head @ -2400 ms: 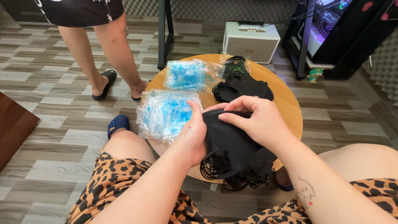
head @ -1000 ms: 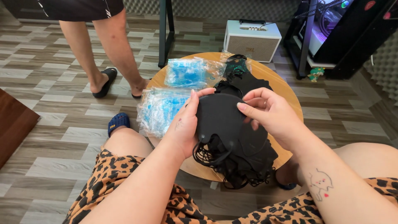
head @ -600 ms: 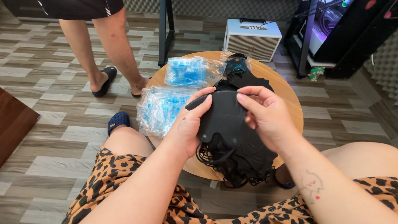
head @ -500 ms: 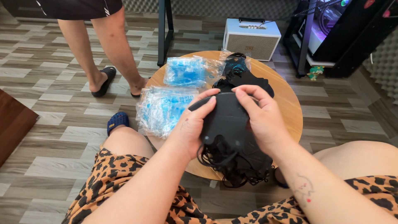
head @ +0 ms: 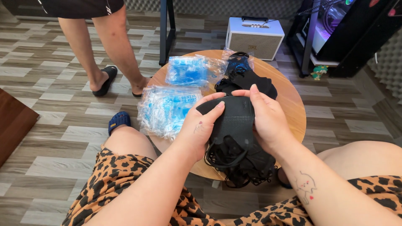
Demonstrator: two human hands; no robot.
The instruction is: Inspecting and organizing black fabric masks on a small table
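Note:
Both my hands hold one black face mask [head: 234, 119] above a round wooden table [head: 289, 100]. My left hand [head: 201, 125] grips its left edge, thumb on top. My right hand [head: 266, 119] grips its right side, fingers curled over the top edge. Under the mask lies a heap of black masks [head: 238, 161] with tangled ear loops, near the table's front edge. More black masks [head: 251, 81] lie further back on the table.
Two clear plastic packs with blue contents [head: 167, 109] [head: 188, 71] lie on the table's left half. A person's bare legs in black sandals [head: 104, 50] stand at the far left. A white box speaker [head: 254, 37] and a computer case [head: 335, 25] stand behind the table.
My hands have drawn closer together on the mask, both thumbs and fingers meeting at its top edge. The mask has been narrowed between them. The standing person has stayed in place.

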